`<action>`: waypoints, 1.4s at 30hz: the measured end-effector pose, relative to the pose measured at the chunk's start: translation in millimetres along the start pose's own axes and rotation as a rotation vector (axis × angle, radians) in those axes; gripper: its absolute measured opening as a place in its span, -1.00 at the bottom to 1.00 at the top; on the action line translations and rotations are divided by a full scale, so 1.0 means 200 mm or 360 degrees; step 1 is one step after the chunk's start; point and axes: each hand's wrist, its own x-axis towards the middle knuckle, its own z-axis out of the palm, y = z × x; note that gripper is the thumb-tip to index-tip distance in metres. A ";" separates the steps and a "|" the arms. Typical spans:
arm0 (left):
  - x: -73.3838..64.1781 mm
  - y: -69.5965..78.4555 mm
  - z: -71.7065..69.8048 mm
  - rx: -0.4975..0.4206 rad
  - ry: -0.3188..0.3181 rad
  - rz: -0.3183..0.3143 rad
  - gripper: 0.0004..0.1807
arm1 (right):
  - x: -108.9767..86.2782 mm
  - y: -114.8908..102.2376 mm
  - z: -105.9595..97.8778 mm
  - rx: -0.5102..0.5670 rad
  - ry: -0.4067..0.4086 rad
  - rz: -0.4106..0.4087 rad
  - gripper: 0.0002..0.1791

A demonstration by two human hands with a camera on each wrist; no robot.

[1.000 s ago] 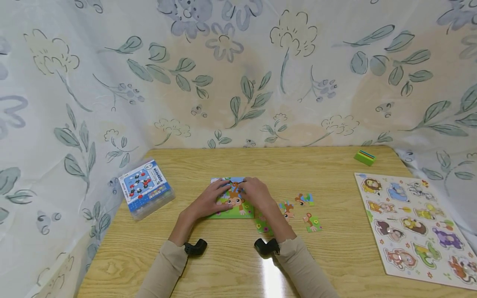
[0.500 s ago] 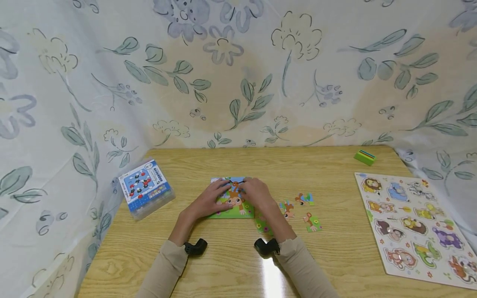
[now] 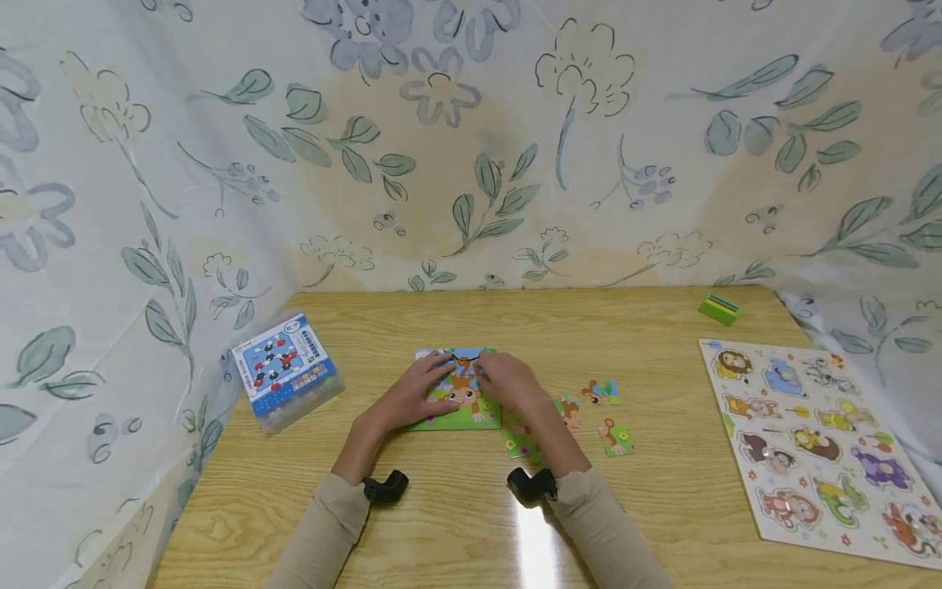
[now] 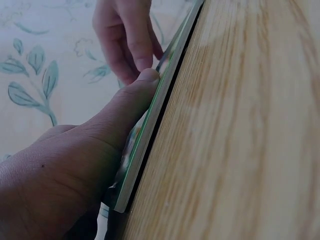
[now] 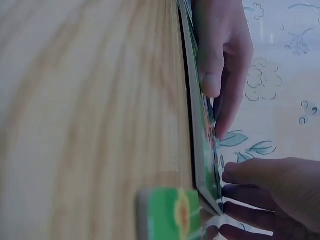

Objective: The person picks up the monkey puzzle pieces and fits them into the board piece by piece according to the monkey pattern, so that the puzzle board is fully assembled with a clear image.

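Observation:
A jigsaw puzzle board (image 3: 478,420) with a monkey picture lies flat on the table. My left hand (image 3: 408,399) rests on its left part, the thumb lying along the picture and the other fingers stretched toward the top. At the upper right edge is my right hand (image 3: 515,386); in the right wrist view, its thumb and spread fingers (image 5: 252,172) touch or nearly touch the board's edge, with nothing gripped. Loose puzzle pieces lie to the right: one with a monkey's head part (image 3: 602,393), one with an arm (image 3: 616,439), and others partly hidden by my right forearm.
A boxed molecular model set (image 3: 289,372) stands at the left. A white animal peg board (image 3: 817,450) lies at the right, with a small green block (image 3: 719,310) behind it. Patterned cloth (image 3: 471,164) hangs along the table's back edge.
My right hand has shifted slightly right, away from the monkey picture's middle. The left hand keeps its place on the board.

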 end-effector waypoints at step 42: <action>-0.08 -0.03 -0.07 0.0095 -0.0047 -0.0146 0.02 | -0.04 0.08 -0.04 0.0120 -0.0180 -0.0024 -0.54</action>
